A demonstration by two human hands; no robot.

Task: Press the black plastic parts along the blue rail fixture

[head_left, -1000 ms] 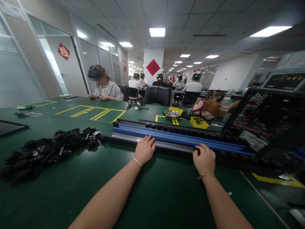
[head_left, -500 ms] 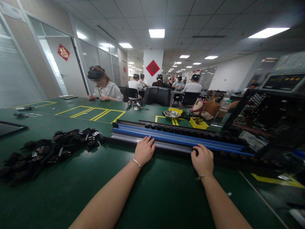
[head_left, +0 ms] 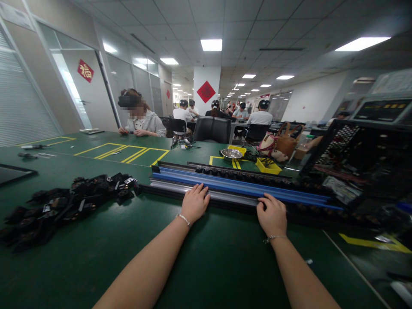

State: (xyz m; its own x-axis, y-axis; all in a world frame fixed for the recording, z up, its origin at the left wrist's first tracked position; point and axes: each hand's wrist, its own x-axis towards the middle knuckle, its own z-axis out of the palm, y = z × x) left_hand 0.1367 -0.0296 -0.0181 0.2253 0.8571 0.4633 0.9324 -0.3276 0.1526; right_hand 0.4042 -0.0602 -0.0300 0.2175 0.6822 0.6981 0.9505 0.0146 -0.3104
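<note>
A long rail of black, silver and blue strips lies across the green table. My left hand (head_left: 195, 201) rests on its near silver strip (head_left: 233, 197), fingers stretched flat and touching the blue strip (head_left: 244, 186). Further right, my right hand (head_left: 273, 214) lies over the same silver strip, its fingers bent and a gap between thumb and forefinger. Its fingertips touch the strip near the blue edge. Behind the blue strip runs a row of small black parts (head_left: 236, 174). The underside of the rail is hidden.
A heap of black parts (head_left: 80, 195) lies left of the rail. Beyond it are a steel bowl (head_left: 231, 154) and a yellow tray (head_left: 268, 166). An opened black metal case (head_left: 354, 159) stands at the right. A co-worker (head_left: 141, 118) sits across the table.
My right hand has slid slightly left along the silver strip. My left hand and the rail look unmoved.
</note>
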